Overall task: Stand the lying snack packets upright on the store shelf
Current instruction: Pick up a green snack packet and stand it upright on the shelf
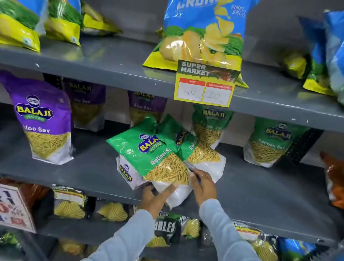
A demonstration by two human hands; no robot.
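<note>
left hand (156,196): gripping the bottom edge of the front green packet (153,150)
right hand (202,185): fingers closed on the second green packet (197,151) just behind
packets: tilted, bunched mid grey shelf (269,200)
purple packet (42,116): upright, off left

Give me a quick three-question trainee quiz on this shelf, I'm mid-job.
1. True or false: the front green Ratlami Sev packet stands upright.
2. Which hands touch the green packets: A left hand only, B right hand only, C both?
3. What colour is the upright Aloo Sev packet on the same middle shelf?

Key: 1 false, it is tilted; 2 C; 3 purple.
</note>
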